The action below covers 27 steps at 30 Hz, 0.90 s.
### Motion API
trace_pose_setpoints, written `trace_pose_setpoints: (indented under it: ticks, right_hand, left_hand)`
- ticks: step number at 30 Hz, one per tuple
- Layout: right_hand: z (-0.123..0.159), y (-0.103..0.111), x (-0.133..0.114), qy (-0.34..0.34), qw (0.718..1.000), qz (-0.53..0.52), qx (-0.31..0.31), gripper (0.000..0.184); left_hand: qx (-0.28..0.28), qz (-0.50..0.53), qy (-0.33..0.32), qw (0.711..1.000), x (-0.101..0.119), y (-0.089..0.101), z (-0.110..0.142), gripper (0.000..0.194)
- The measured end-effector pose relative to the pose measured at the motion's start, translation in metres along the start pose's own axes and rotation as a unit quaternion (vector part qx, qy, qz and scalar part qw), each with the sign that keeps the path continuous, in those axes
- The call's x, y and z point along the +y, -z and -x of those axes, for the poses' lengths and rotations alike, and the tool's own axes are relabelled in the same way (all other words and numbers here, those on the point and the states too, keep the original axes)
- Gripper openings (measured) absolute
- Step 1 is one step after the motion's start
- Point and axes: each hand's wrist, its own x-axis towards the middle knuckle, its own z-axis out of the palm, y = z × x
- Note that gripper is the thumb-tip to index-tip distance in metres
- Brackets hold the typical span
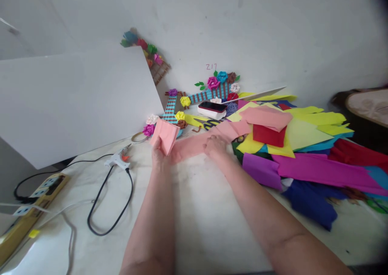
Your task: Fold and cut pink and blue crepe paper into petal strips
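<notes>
A: What does the left hand [160, 155] have hold of?

B: A flat, squarish packet of salmon-pink sheet material [165, 134], layered at its edges. The thumb lies across the face turned to us and the grip looks closed; the fingers behind are hidden, so I can't tell how they are placed. The packet is tilted up, clear of the pale bench [206, 202]

A: And the right hand [216, 146]?

B: It is curled, knuckles up, on a long, flat salmon-pink strip [192, 143]. I can't tell whether the fingertips pinch the strip or only press on it

A: How does that strip lie from the hands?

B: Its long axis runs from just beside the left hand, below the packet, out to the right and a little away, under the right hand and on toward the heap of coloured sheets [303, 133] at that hand's right. The right hand is on the strip about midway; the left is nearer its left end. That line between the hands is the relation to watch

A: Are packet and strip one piece?

B: They meet beside the left hand, but I can't see whether they join

A: Anything else close by?

B: A white glue gun [117, 160] left of the left hand, and dark-handled scissors [212, 124] just beyond the right
</notes>
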Motion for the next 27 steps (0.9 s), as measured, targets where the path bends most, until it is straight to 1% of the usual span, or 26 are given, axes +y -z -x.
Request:
trace_pose_setpoints:
  ticks: [4, 8, 10, 12, 14, 16, 17, 18, 20, 22, 23, 24, 27]
  right_hand:
    - [-0.002, 0.007, 0.009, -0.049, 0.999, -0.001, 0.001, 0.044]
    - [-0.007, 0.007, 0.020, -0.095, 0.995, -0.003, 0.003, 0.042]
    - [-0.009, 0.006, 0.025, -0.116, 0.993, -0.010, -0.001, 0.043]
    - [-0.010, 0.005, 0.026, -0.124, 0.992, -0.015, 0.007, 0.044]
    - [-0.007, 0.007, 0.023, -0.102, 0.994, -0.014, 0.044, 0.043]
    - [-0.002, 0.010, 0.014, -0.047, 0.995, -0.014, 0.091, 0.040]
    - [0.001, 0.010, 0.008, -0.011, 0.994, -0.020, 0.103, 0.038]
    - [0.003, 0.010, 0.001, 0.029, 0.994, -0.030, 0.106, 0.036]
    - [0.007, 0.005, -0.013, 0.126, 0.987, -0.063, 0.083, 0.035]
    - [0.008, -0.004, -0.024, 0.194, 0.975, -0.093, 0.056, 0.041]
    - [0.007, -0.010, -0.026, 0.206, 0.973, -0.095, 0.035, 0.045]
    - [0.006, -0.015, -0.027, 0.198, 0.976, -0.088, 0.010, 0.048]
    - [0.002, -0.024, -0.019, 0.130, 0.988, -0.060, -0.049, 0.054]
  left_hand:
    - [-0.005, 0.006, -0.022, 1.000, 0.000, 0.000, -0.001, 0.029]
    - [-0.023, 0.010, -0.014, 1.000, 0.000, -0.001, 0.001, 0.028]
    - [-0.041, 0.011, -0.009, 0.999, 0.000, -0.002, 0.002, 0.028]
    - [-0.060, 0.009, -0.001, 0.998, -0.001, -0.002, 0.002, 0.029]
    - [-0.067, 0.009, 0.006, 0.998, -0.001, -0.002, 0.002, 0.029]
    - [-0.065, 0.010, 0.005, 0.998, -0.001, -0.001, 0.001, 0.029]
    - [-0.063, 0.009, 0.004, 0.998, -0.001, -0.001, 0.000, 0.030]
    - [-0.061, 0.008, 0.004, 0.998, -0.001, 0.000, 0.000, 0.030]
    - [-0.055, 0.000, 0.009, 0.998, 0.000, 0.001, -0.001, 0.030]
    - [-0.042, -0.007, 0.016, 0.999, 0.000, 0.001, 0.000, 0.030]
    - [-0.037, -0.009, 0.020, 0.999, 0.000, 0.001, 0.000, 0.029]
    - [-0.031, -0.009, 0.024, 0.999, 0.000, 0.000, 0.001, 0.029]
    - [-0.027, -0.003, 0.041, 0.999, -0.001, -0.003, 0.003, 0.030]
